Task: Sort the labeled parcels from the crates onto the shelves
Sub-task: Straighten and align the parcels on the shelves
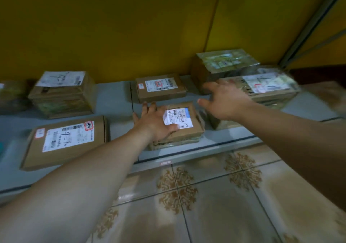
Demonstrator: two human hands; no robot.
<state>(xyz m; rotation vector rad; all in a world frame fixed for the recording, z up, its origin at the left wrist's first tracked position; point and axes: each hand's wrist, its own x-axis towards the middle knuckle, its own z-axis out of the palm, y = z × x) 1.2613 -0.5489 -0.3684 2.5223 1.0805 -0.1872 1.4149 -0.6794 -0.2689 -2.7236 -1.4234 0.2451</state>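
Centre frame, the left hand (pixel 155 123) lies flat, grip apart, on a square taped cardboard parcel (pixel 187 132); the right hand (pixel 226 102) hovers just right, grip apart, fingers spread.

- Cardboard parcels on the shelf (pixel 116 100), six countable: rear-left parcel (pixel 61 93), front-left flat parcel (pixel 65 141), centre-rear parcel (pixel 161 87), centre-front parcel (pixel 189 132), rear-right parcel (pixel 224 63), right parcel (pixel 265 87).
- Blurred shapes, two: far-left shape (pixel 11 96), far-right shape (pixel 329 94); kind not clear.
- Hands, two: left hand (pixel 155 121), right hand (pixel 224 102).
- Shelf boards in view: one.
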